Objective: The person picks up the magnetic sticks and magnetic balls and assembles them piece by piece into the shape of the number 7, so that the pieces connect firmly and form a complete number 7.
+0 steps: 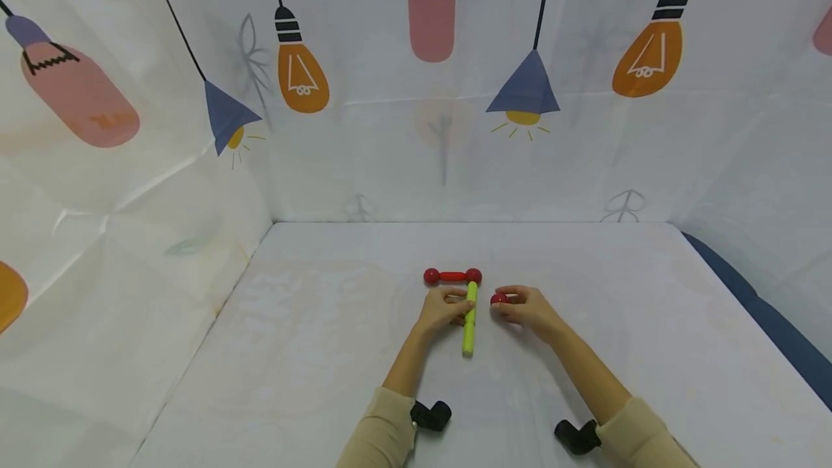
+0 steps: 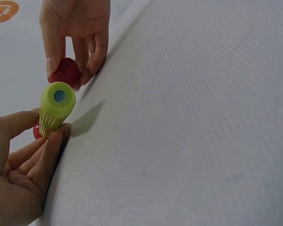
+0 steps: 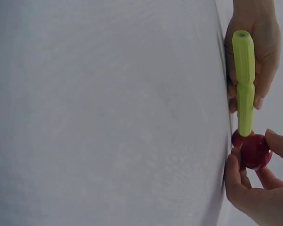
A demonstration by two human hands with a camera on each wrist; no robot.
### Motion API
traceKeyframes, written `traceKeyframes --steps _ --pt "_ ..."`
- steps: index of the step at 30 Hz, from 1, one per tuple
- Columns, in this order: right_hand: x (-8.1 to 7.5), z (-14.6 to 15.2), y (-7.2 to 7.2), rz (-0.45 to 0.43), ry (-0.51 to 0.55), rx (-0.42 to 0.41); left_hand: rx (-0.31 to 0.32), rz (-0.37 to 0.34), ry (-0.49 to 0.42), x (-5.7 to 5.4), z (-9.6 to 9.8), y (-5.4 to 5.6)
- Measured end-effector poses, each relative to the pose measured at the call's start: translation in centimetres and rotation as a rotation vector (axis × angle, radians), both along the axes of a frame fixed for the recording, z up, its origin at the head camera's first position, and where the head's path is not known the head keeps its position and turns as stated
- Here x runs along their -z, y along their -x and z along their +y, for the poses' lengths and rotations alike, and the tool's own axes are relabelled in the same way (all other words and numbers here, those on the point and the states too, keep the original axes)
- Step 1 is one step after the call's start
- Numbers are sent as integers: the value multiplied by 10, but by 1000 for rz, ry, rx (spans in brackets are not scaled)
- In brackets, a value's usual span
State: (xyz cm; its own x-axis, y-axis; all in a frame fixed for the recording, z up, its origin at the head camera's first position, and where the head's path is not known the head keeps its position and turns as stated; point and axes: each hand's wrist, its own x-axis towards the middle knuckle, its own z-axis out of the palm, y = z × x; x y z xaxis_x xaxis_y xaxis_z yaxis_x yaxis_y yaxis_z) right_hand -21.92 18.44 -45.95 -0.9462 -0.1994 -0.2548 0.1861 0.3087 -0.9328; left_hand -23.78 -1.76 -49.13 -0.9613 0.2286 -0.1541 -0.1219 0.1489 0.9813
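My left hand (image 1: 444, 309) pinches a yellow-green toy rod (image 1: 469, 331) between thumb and fingers. The rod's far end meets the right-hand ball (image 1: 474, 276) of a red piece: a short red rod (image 1: 453, 276) with a ball at either end, another ball (image 1: 431, 276) being on the left. A bluish core shows in the rod's near end (image 2: 60, 96) in the left wrist view. Just right of the rod, my right hand (image 1: 531, 310) holds a loose red ball (image 3: 256, 151) by its fingertips. A gap separates this ball from the rod in the head view.
The white tabletop (image 1: 325, 352) runs back to a white curtain (image 1: 390, 157) printed with lamps. A black wrist device (image 1: 432, 416) sits at the left cuff and another (image 1: 577, 437) at the right cuff. Dark blue material (image 1: 754, 295) shows beyond the right edge.
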Motion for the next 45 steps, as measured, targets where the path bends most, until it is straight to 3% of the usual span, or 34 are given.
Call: traceKeyframes --steps 7,16,28,34,41,45 --pt "0 1 -17 2 -72 -64 8 2 -32 0 -1 -2" --pt "4 -1 -36 -15 -154 -57 -7 11 -32 0 -1 -1" --pt "4 -8 -56 -23 -64 -163 -14 4 -19 -1 0 -2" --pt "3 -11 -60 -35 -59 -158 7 52 -50 -2 -2 -3" --pt "2 -13 -65 -59 -60 -165 -31 -17 -6 -2 1 -1" --pt "2 -14 -68 -60 -38 -182 -34 -14 -25 -2 1 -1"
